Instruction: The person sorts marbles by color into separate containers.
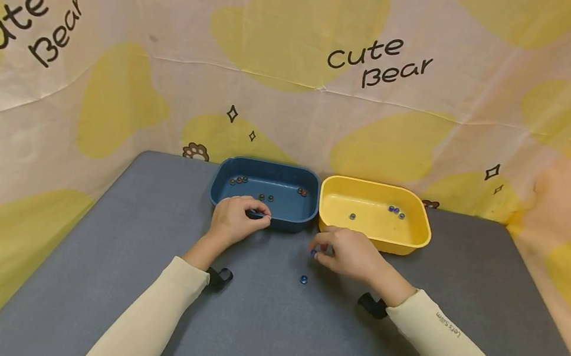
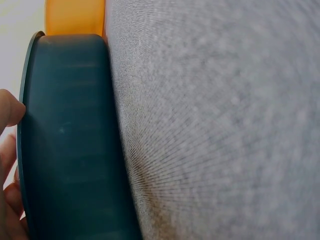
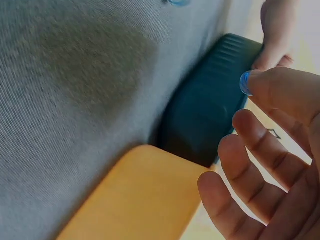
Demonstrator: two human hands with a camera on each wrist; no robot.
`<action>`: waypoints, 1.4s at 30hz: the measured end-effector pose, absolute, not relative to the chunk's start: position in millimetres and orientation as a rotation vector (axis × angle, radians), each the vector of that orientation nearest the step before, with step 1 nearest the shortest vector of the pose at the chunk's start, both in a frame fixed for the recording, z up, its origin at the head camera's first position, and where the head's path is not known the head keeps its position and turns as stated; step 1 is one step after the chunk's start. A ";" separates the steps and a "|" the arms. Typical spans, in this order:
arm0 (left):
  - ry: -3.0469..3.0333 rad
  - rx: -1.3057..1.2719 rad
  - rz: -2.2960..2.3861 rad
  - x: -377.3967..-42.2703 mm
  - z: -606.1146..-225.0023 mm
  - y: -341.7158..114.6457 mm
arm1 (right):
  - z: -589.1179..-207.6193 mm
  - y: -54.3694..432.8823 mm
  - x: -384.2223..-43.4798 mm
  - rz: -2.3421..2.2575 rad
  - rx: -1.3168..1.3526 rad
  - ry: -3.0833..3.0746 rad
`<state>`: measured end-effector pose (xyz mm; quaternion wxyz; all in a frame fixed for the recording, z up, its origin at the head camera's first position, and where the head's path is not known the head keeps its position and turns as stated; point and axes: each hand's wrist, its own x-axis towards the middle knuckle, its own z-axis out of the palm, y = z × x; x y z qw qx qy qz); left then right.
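Observation:
My left hand (image 1: 238, 218) is at the near rim of a blue plastic tub (image 1: 280, 223). In the left wrist view its thumb (image 2: 11, 107) meets the rim from outside, with the other fingers curled beyond the rim. My right hand (image 1: 351, 254) pinches a blue glass marble (image 3: 245, 83) between thumb and index finger, above the table in front of a yellow tub (image 1: 405, 249); its other fingers are spread. Another blue marble (image 1: 304, 279) lies on the table just below that hand. Several brownish and reddish marbles (image 1: 239, 180) sit in the blue tub, several mostly blue ones (image 1: 396, 210) in the yellow tub.
The two tubs stand side by side at the back of the grey table (image 1: 266, 336). Right behind them hangs a patterned cloth (image 1: 291, 48) with yellow patches, which also covers both sides. A black band with a camera sits on each wrist.

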<state>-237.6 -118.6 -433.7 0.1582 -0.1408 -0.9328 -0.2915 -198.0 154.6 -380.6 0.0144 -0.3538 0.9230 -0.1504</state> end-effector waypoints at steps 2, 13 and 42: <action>-2.666 -0.404 -0.833 -237.4 -433.0 -118.3 | -377.1 155.8 -199.0 -0.466 -1.098 2.889; -2.649 -0.415 -0.829 -237.4 -431.1 -118.4 | -359.0 167.2 -208.0 -0.482 -1.031 2.970; -2.674 -0.416 -0.819 -237.3 -433.6 -119.9 | -366.9 222.6 -241.4 -0.567 -0.759 3.045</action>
